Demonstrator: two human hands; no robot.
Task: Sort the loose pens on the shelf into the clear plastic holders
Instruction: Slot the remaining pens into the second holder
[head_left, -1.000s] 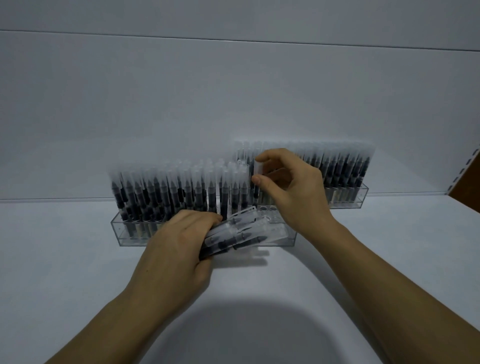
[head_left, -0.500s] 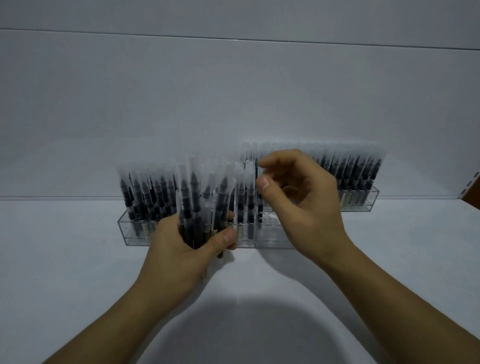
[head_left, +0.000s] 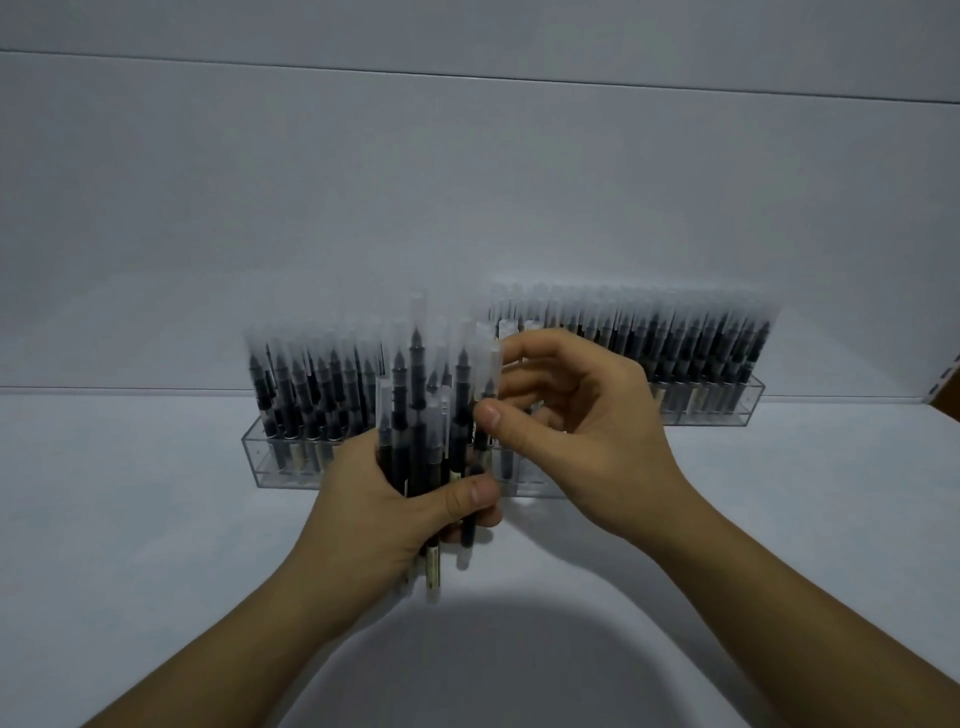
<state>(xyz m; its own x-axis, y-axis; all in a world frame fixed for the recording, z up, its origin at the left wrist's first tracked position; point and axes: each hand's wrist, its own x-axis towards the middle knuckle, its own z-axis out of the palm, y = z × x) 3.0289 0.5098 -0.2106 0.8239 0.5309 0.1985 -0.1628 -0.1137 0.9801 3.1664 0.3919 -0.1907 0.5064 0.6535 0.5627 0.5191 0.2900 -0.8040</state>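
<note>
My left hand (head_left: 384, 514) grips a bundle of black pens (head_left: 415, 415) with frosted caps, held upright in front of the near clear plastic holder (head_left: 254, 457). My right hand (head_left: 576, 431) pinches one pen (head_left: 485, 395) at the right side of that bundle between thumb and forefinger. The near holder has several pens standing in its left half; its right part is hidden behind my hands. A second clear holder (head_left: 748, 410), further back on the right, is packed with upright pens.
The white shelf (head_left: 130, 519) runs under both holders, with a white back wall (head_left: 467, 208) right behind them. A dark upright edge (head_left: 948, 384) shows at the far right. My shadow falls on the shelf near the front.
My left hand turned the bundle of pens from lying sideways to standing upright and lifted it a little. My right hand came down from the holder's pens onto a pen of the bundle.
</note>
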